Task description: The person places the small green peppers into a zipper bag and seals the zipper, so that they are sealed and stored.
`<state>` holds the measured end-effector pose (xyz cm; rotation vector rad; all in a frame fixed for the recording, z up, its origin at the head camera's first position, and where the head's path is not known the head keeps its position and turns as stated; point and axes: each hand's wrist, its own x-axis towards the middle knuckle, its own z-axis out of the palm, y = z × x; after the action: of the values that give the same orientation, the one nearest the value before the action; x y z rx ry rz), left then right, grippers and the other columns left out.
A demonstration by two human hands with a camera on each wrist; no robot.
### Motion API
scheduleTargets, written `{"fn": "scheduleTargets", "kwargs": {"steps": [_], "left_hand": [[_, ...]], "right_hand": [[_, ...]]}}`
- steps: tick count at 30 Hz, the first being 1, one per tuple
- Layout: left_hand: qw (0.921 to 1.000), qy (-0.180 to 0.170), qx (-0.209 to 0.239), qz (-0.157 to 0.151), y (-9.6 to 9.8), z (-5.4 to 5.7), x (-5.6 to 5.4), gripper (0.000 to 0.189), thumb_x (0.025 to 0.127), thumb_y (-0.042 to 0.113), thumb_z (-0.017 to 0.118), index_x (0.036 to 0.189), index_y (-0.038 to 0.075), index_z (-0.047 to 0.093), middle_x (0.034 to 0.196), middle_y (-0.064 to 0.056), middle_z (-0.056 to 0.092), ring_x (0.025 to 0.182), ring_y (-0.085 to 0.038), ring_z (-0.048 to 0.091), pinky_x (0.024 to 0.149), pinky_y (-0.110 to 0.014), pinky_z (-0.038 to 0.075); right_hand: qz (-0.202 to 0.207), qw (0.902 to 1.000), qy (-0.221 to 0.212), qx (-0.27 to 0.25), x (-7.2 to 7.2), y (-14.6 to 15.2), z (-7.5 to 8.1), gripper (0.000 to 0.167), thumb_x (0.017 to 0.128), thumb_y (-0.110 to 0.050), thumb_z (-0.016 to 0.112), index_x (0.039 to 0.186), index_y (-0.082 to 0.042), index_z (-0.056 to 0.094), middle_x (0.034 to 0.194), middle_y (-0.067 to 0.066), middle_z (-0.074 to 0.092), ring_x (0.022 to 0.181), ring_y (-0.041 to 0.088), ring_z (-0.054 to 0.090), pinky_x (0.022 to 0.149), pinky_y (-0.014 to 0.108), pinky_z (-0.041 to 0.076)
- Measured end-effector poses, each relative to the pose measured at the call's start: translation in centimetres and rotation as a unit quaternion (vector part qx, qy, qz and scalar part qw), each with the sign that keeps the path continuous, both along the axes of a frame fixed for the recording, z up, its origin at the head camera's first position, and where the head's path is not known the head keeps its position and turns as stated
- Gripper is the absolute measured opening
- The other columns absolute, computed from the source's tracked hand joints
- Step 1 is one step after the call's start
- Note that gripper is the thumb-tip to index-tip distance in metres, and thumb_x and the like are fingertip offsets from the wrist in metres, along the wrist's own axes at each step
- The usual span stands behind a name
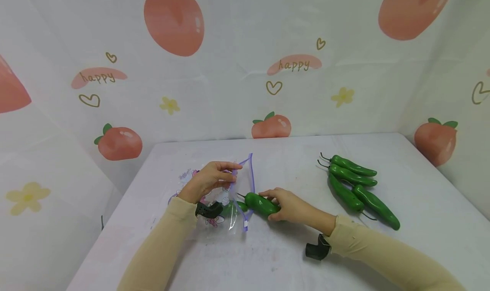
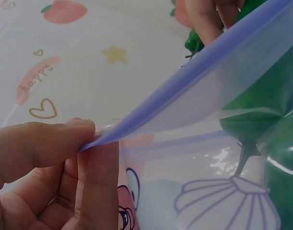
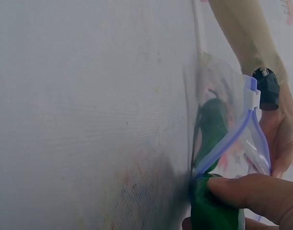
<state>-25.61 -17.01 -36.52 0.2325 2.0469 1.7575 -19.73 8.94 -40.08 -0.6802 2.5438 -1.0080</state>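
Note:
A clear zip bag with a purple rim and printed cartoon figures lies on the table, its mouth spread towards the right. My left hand pinches the bag's rim between thumb and fingers, as the left wrist view shows. Inside the bag is a green pepper, seen through the plastic. My right hand grips another green pepper by its blunt end, with the thumb on top. This pepper's stem end points left, right at the bag's mouth. A white slider sits at the near end of the rim.
Several green peppers lie in a loose group at the right of the white table. Behind the table hangs a white cloth printed with peaches, hearts and the word happy. A black device is worn on my right wrist.

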Motion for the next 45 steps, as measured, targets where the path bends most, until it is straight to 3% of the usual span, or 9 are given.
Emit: {"fn": "scheduleTargets", "kwargs": {"steps": [7, 21, 29, 36, 45], "left_hand": [[1.0000, 0.005, -0.001, -0.003, -0.03, -0.16, -0.06, 0.044, 0.087, -0.002, 0.065, 0.130, -0.008, 0.055, 0.101, -0.005, 0.055, 0.077, -0.013, 0.058, 0.070, -0.023, 0.052], [1.0000, -0.006, -0.006, 0.002, 0.02, 0.09, 0.10, 0.042, 0.088, -0.003, 0.065, 0.129, -0.006, 0.058, 0.105, -0.005, 0.054, 0.077, -0.012, 0.058, 0.071, -0.022, 0.052], [0.9999, -0.003, -0.012, 0.003, 0.11, 0.20, 0.13, 0.040, 0.089, -0.004, 0.062, 0.128, -0.005, 0.058, 0.104, -0.005, 0.053, 0.077, -0.012, 0.057, 0.071, -0.022, 0.052], [0.9998, 0.001, -0.017, 0.003, 0.10, 0.14, 0.04, 0.038, 0.089, -0.003, 0.063, 0.127, -0.003, 0.061, 0.102, -0.006, 0.053, 0.076, -0.013, 0.056, 0.070, -0.022, 0.051], [0.9999, 0.000, -0.017, 0.003, 0.18, 0.18, 0.03, 0.037, 0.089, -0.005, 0.061, 0.126, -0.003, 0.060, 0.100, -0.005, 0.052, 0.075, -0.013, 0.055, 0.069, -0.023, 0.051]], "right_hand": [[-0.006, 0.9998, -0.006, -0.018, -0.18, -0.09, -0.05, 0.056, 0.080, -0.004, 0.077, 0.132, -0.008, 0.054, 0.118, 0.012, 0.061, 0.097, 0.023, 0.062, 0.081, 0.037, 0.054], [0.024, 0.9996, 0.014, -0.007, -0.28, -0.10, 0.16, 0.064, 0.075, 0.001, 0.079, 0.134, -0.005, 0.055, 0.118, 0.013, 0.060, 0.100, 0.026, 0.061, 0.090, 0.044, 0.051], [0.013, 0.9996, -0.006, -0.023, -0.42, -0.26, 0.19, 0.060, 0.077, -0.001, 0.078, 0.132, -0.009, 0.056, 0.115, 0.011, 0.063, 0.096, 0.022, 0.062, 0.081, 0.036, 0.054], [0.006, 0.9992, -0.006, -0.038, -0.53, -0.58, 0.34, 0.052, 0.077, -0.004, 0.079, 0.124, -0.011, 0.059, 0.113, 0.009, 0.065, 0.094, 0.020, 0.063, 0.081, 0.035, 0.054], [0.017, 0.9982, -0.023, -0.053, -0.60, -0.93, 0.41, 0.060, 0.076, 0.002, 0.079, 0.132, -0.003, 0.057, 0.112, 0.012, 0.063, 0.095, 0.023, 0.065, 0.079, 0.034, 0.056]]}}
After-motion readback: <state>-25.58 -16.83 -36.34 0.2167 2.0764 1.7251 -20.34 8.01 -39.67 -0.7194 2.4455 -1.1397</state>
